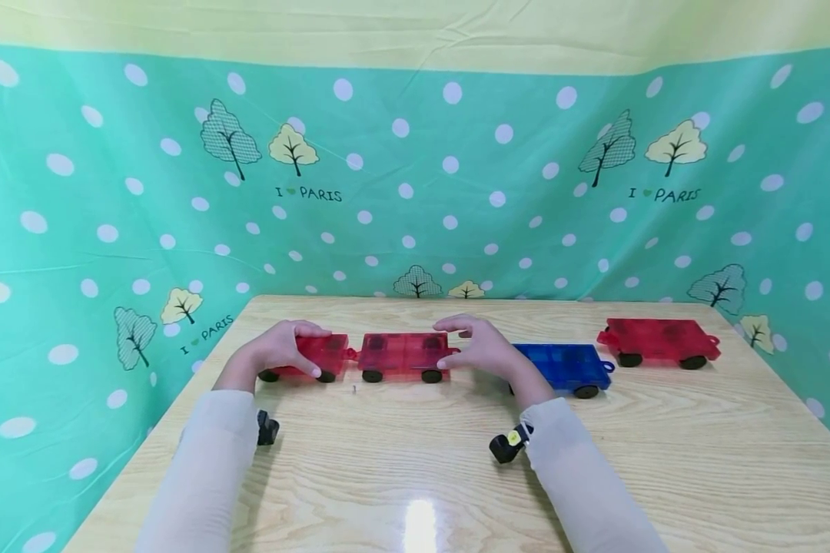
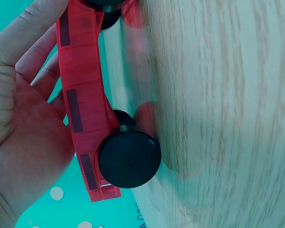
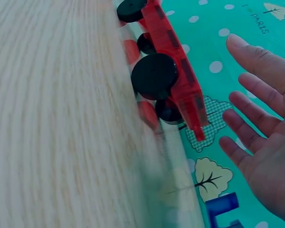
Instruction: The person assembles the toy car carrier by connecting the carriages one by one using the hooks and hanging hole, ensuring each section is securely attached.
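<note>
On the left of the table, my left hand (image 1: pixel 280 347) grips a see-through red toy train car (image 1: pixel 333 349) with black wheels. The left wrist view has the thumb along the near side of this car (image 2: pixel 83 80), fingers behind it. A second red train car (image 1: pixel 401 355) stands just to its right, the coupling between them meeting end to end. My right hand (image 1: pixel 482 349) is by the second car's right end, thumb and fingers spread. In the right wrist view, that hand (image 3: pixel 268 118) is apart from the red car (image 3: pixel 180 71), its fingers nearly straight.
A blue train car (image 1: pixel 572 367) stands right of my right hand, partly hidden by the forearm. Farther right and back is a third red car (image 1: pixel 660 340). Behind the wooden table (image 1: pixel 360 476) hangs a green dotted cloth (image 1: pixel 449 200).
</note>
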Action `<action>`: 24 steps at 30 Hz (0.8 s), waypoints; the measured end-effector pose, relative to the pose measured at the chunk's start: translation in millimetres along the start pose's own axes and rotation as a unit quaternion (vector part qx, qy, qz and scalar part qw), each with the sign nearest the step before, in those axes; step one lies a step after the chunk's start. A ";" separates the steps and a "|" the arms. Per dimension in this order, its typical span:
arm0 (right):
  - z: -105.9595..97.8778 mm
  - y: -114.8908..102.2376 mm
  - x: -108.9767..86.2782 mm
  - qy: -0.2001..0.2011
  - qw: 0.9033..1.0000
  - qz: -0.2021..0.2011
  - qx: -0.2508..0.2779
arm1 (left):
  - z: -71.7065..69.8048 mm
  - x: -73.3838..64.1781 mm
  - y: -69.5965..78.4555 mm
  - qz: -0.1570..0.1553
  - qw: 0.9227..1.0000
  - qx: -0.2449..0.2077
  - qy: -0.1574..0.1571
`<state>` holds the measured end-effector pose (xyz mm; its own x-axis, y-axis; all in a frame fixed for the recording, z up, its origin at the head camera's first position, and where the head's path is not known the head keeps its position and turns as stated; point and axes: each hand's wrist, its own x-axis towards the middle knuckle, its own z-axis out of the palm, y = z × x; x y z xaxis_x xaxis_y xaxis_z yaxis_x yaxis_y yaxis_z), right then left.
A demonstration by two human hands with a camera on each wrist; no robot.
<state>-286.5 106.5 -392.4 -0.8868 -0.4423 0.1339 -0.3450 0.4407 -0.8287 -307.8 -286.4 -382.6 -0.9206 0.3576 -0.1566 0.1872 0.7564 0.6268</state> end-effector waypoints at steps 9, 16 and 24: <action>-8.9 -7.0 -11.6 0.011 0.999 -0.032 0.026 | 0.3 0.0 -1.1 -0.001 1.000 -0.007 0.002; -19.7 -9.9 -19.9 0.010 0.997 -0.078 0.027 | 0.2 0.2 -1.8 0.006 1.000 -0.003 0.003; -32.5 -13.2 -32.9 0.012 0.996 -0.087 0.022 | 0.5 1.2 -2.4 0.003 1.000 -0.008 0.002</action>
<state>-262.8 140.6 -368.2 -0.8223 -0.4898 0.2897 -0.4804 0.3245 -0.8148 -309.2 -287.5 -384.7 -0.9210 0.3601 -0.1485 0.1881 0.7449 0.6401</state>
